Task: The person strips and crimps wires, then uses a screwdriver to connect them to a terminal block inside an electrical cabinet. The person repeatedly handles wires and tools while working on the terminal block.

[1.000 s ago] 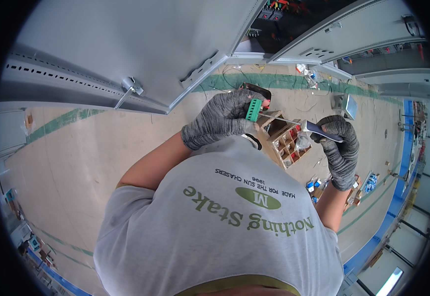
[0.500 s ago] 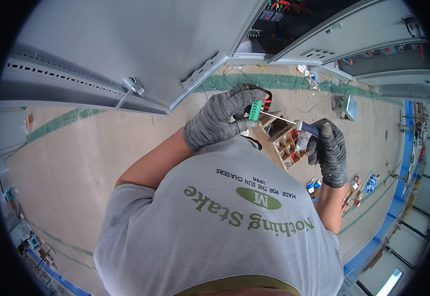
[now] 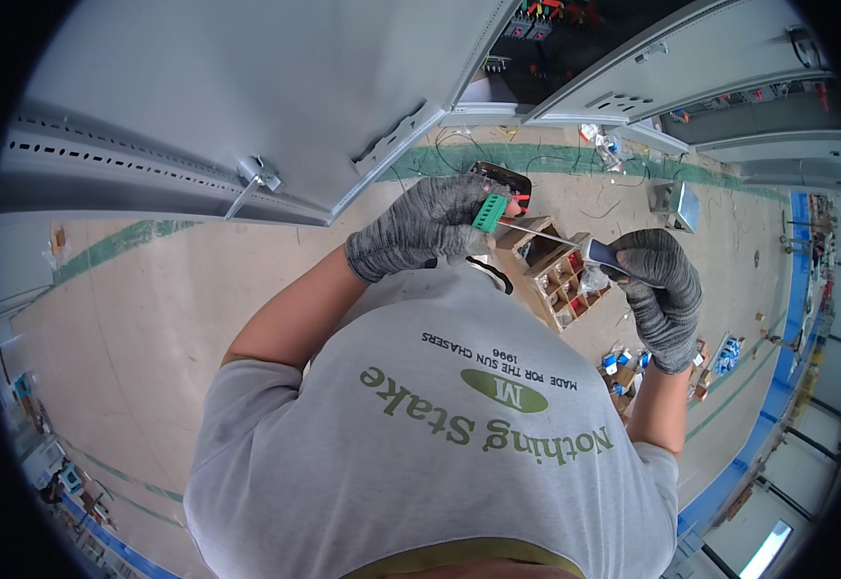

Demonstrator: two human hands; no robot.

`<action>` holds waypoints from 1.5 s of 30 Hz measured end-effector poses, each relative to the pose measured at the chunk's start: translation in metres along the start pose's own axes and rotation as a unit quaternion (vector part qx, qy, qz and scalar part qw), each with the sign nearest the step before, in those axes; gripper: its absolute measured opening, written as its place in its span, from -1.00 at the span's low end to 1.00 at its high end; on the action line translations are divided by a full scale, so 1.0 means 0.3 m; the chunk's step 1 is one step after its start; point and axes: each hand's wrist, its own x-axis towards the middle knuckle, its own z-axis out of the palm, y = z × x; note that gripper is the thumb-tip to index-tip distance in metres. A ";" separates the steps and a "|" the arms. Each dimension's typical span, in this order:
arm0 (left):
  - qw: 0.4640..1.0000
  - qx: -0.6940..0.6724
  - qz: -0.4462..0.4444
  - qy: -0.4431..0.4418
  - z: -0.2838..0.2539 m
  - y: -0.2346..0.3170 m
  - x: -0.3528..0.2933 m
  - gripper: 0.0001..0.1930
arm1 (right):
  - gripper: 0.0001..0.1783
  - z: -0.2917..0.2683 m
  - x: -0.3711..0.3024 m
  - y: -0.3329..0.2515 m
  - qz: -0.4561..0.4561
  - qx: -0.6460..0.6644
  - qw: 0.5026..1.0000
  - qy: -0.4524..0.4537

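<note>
My left hand (image 3: 420, 224), in a grey knit glove with bare fingertips, pinches a green terminal block connector (image 3: 489, 213) between thumb and fingers. Right beside the connector shows a dark item with red parts (image 3: 517, 193), partly behind my fingers; I cannot tell what it is or whether I hold it. My right hand (image 3: 659, 289), gloved the same way, is closed round the dark blue handle of a screwdriver (image 3: 600, 253). Its thin shaft runs left to the connector, and the tip is at or very near the block's side.
Below my hands stands a wooden compartment box (image 3: 560, 280) with small parts. Grey cabinet doors (image 3: 247, 96) hang open at the far left; an open cabinet (image 3: 565, 48) with wiring is ahead. A metal box (image 3: 675, 206) and loose wires lie on the floor.
The connector has shifted slightly left and tilted in my left hand. My right hand has moved a little right, its fingers rearranged on the screwdriver's handle.
</note>
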 end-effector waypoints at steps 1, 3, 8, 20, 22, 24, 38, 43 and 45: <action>1.000 0.015 0.000 -0.008 -0.007 -0.002 0.000 -0.47 | -0.86 -0.007 0.012 -0.027 0.001 -0.041 0.999 -0.019; 0.992 -0.086 -0.081 -0.032 -0.008 0.013 -0.009 -0.46 | -0.87 -0.017 0.040 -0.060 -0.036 -0.099 0.993 -0.061; 0.973 -0.160 -0.143 -0.086 -0.012 0.002 -0.005 -0.42 | -0.77 -0.039 0.106 -0.143 0.032 -0.128 0.975 -0.179; 0.966 -0.183 -0.152 -0.096 0.006 -0.041 0.013 -0.17 | -0.75 -0.059 0.166 -0.151 -0.074 -0.135 0.977 -0.147; 0.979 -0.131 -0.135 -0.077 0.005 -0.027 0.023 -0.16 | -0.76 -0.055 0.163 -0.156 -0.041 -0.111 0.984 -0.137; 0.974 -0.171 -0.132 -0.074 0.014 -0.030 0.025 -0.15 | -0.74 -0.056 0.161 -0.157 -0.039 -0.111 0.986 -0.118; 0.940 -0.307 -0.132 -0.071 0.018 -0.069 0.046 -0.12 | -0.69 -0.066 0.168 -0.216 0.076 -0.172 0.979 -0.074; 0.932 -0.330 -0.132 -0.077 0.025 -0.069 0.051 -0.14 | -0.72 -0.060 0.153 -0.210 0.037 -0.200 0.978 -0.055; 0.925 -0.345 -0.135 -0.082 0.025 -0.072 0.051 -0.14 | -0.73 -0.059 0.157 -0.212 0.009 -0.224 0.973 -0.059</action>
